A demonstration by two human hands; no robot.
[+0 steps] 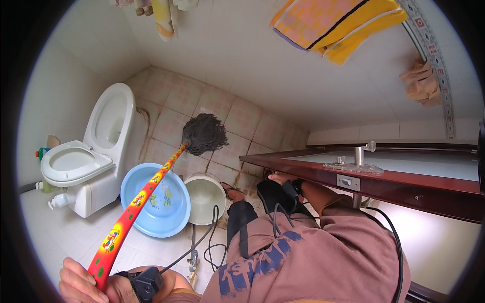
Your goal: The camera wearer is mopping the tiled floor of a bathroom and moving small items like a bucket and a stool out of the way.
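Observation:
My left hand grips the upper end of a mop's patterned red handle at the lower left. The handle slants away over a light-blue plastic basin to the dark grey string mop head, which rests spread on the tiled floor. At my right knee, beneath the edge of a dark red door, is my right hand. Its fingers are partly hidden, so I cannot make out whether it holds anything. A whitish bucket stands beside the basin, in front of my feet.
A white toilet with its lid raised stands on the left. The door, with a metal latch and handle, reaches in from the right. Towels hang on the far wall. Black cables run from my wrists.

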